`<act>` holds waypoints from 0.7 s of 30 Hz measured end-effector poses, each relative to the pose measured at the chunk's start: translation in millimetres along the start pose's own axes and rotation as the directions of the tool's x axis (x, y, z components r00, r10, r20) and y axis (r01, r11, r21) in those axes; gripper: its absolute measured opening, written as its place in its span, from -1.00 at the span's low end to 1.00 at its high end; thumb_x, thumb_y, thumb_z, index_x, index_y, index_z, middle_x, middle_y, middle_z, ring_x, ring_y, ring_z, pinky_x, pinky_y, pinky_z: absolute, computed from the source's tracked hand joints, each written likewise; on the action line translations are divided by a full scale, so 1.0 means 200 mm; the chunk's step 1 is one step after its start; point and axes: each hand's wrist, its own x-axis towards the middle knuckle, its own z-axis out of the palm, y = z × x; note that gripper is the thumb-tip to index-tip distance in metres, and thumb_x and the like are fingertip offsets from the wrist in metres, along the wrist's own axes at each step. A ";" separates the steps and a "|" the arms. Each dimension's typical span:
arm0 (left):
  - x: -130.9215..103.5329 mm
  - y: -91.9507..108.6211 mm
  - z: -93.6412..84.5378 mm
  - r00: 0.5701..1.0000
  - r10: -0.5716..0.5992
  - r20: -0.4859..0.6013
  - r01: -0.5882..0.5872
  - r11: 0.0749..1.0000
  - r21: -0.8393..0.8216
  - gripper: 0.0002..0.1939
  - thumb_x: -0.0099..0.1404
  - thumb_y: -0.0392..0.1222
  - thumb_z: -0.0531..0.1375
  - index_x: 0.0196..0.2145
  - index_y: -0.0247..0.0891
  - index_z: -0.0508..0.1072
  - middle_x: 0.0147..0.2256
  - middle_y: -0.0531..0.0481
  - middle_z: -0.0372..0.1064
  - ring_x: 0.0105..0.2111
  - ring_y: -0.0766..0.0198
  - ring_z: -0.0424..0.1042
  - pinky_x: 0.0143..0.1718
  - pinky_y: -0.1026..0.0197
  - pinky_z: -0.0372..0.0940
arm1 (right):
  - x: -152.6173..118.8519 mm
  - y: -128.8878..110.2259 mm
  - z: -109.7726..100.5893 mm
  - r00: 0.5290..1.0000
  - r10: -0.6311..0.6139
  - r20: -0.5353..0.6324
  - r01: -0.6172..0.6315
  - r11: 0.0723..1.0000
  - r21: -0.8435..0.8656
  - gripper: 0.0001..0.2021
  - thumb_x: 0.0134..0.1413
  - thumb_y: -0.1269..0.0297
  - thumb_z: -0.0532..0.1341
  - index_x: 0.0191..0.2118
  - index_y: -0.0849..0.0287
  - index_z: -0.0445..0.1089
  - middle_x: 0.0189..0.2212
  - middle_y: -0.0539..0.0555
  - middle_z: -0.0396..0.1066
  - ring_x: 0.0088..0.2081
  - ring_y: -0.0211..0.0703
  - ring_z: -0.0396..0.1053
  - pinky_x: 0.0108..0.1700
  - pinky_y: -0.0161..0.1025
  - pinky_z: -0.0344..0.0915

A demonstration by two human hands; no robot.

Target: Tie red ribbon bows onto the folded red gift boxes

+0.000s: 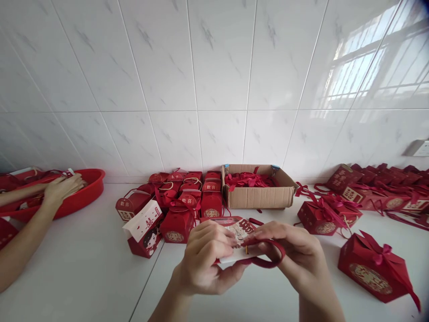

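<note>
Held in front of me over the white table is a red and white printed box [239, 232] with a dark red strap [273, 264] looping out on its right. My left hand [211, 257] grips the box's left side, thumb below and fingers on top. At the right side, my right hand [290, 250] has its fingers closed on the box and the strap; its fingertips are partly hidden by them. Just behind the hands stand several finished-looking red boxes [177, 223] with ribbons or cord handles.
An open cardboard box [259, 197] of red ribbons stands by the tiled wall. Red gift boxes [373, 268] sit at the right, more behind them. At the left, another person's hands [63, 190] reach into a red basin [95, 190]. A white-topped box [145, 228] stands left of centre.
</note>
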 end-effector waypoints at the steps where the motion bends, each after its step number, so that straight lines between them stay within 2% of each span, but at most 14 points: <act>1: 0.00 0.00 0.00 1.000 -0.001 -0.003 0.001 1.000 -0.004 -0.85 0.16 -0.25 0.25 -0.39 -0.25 0.30 -0.55 0.01 0.45 -0.51 0.26 0.49 -0.46 0.19 0.39 | 0.00 0.00 0.00 1.000 -0.009 0.000 0.009 1.000 0.002 -0.90 0.11 0.38 0.23 -0.26 0.11 0.50 -0.39 0.10 0.56 -0.35 -0.13 0.49 -0.35 -0.26 0.43; 6: 0.01 0.00 0.00 1.000 -0.010 0.000 0.010 1.000 -0.021 -0.84 0.14 -0.25 0.26 -0.40 -0.26 0.30 -0.56 0.01 0.45 -0.52 0.26 0.49 -0.47 0.20 0.39 | 0.00 0.00 0.00 0.998 -0.033 0.050 0.030 0.998 0.056 -0.85 0.14 0.43 0.19 -0.21 0.10 0.47 -0.37 0.10 0.54 -0.33 -0.14 0.48 -0.30 -0.23 0.43; 11: 0.01 0.00 -0.01 1.000 0.004 0.012 -0.003 1.000 -0.024 -0.83 0.14 -0.25 0.27 -0.39 -0.27 0.31 -0.55 -0.01 0.46 -0.52 0.26 0.49 -0.47 0.21 0.38 | -0.01 0.00 0.01 0.988 -0.077 0.135 0.056 0.986 0.155 -0.85 0.19 0.40 0.13 -0.19 0.13 0.43 -0.35 0.14 0.50 -0.28 -0.09 0.46 -0.24 -0.15 0.43; 21: 0.03 0.01 -0.01 0.999 0.038 0.014 -0.039 0.998 0.041 -0.88 0.18 -0.26 0.25 -0.29 -0.27 0.42 -0.53 0.05 0.49 -0.50 0.30 0.48 -0.47 0.24 0.37 | 0.00 0.02 0.01 0.976 -0.144 0.160 0.115 0.977 0.179 -0.85 0.24 0.28 0.10 -0.21 0.10 0.42 -0.39 0.12 0.47 -0.33 -0.10 0.43 -0.21 -0.08 0.42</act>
